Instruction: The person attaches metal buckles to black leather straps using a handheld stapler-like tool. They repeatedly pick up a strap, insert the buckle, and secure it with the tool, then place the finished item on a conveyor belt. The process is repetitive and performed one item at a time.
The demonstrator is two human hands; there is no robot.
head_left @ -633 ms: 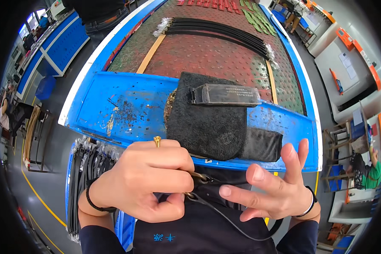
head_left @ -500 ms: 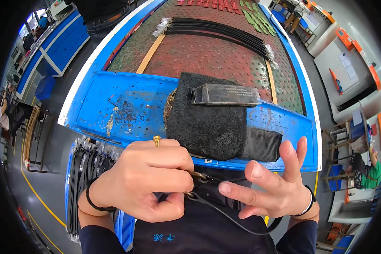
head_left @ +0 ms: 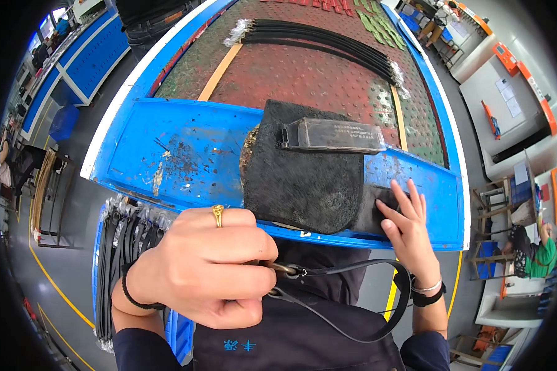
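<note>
Since the earlier picture, the right hand (head_left: 408, 226) has moved away from the strap and up to the table edge, where it now lies flat with its fingers spread, holding nothing, on the dark cloth piece (head_left: 377, 207) beside the black mat (head_left: 303, 179). Only one view is given, from the head, looking down.

The left hand (head_left: 207, 272) stays closed in a fist near the body; its grip is tight on the metal ring end (head_left: 288, 270) of a thin black strap (head_left: 353, 303). This strap runs from the fist to the right, loops in front of the dark apron and comes back under the hand. A gold ring (head_left: 217, 214) sits on one finger.

On the blue table (head_left: 167, 148), the black mat carries a clear plastic case (head_left: 331, 135), lying flat near its upper edge. Farther back, a bundle of long black straps (head_left: 322, 38) lies across the red perforated surface (head_left: 291, 80). More black straps (head_left: 114, 247) hang at the left, below the table edge.
</note>
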